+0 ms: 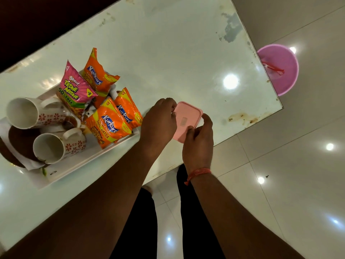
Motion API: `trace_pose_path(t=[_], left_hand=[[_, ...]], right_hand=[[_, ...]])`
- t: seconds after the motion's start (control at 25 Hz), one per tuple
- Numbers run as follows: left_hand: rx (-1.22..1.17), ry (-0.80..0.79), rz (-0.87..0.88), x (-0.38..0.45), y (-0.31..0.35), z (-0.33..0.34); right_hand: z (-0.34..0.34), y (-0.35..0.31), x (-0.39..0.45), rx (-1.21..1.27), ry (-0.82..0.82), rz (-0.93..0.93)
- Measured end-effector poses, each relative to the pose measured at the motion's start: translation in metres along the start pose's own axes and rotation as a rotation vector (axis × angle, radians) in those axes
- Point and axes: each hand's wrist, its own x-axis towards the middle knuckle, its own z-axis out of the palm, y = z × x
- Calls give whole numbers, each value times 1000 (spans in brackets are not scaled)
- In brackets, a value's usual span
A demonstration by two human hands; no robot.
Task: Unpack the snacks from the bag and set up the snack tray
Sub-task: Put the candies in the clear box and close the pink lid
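Note:
A pink lidded container [187,119] sits near the table's front edge, right of the white tray [78,165]. My left hand [158,122] grips its left side and my right hand [198,144] grips its near right corner, thumb on the lid's edge. On the tray lie three orange Kurkure packets [109,125] [128,111] [97,75] and a pink Bingo packet [75,88]. Two white mugs with red flowers [28,113] [56,146] lie on their sides at the tray's left end. No bag is visible.
The glossy white table [168,53] has stains near its right edge. A pink bucket [280,70] stands on the tiled floor beyond the table's right corner. A dark round object [11,144] lies under a napkin at the tray's left.

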Motion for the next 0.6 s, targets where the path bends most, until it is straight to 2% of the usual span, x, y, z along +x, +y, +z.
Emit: trace_pose_path(t=[0.24, 0.6], left_hand=[[-30, 10, 2, -4, -1, 6], [34, -42, 72, 1, -10, 13]], right_hand=[[1, 10, 9, -84, -21, -11], [10, 23, 11, -182, -71, -132]])
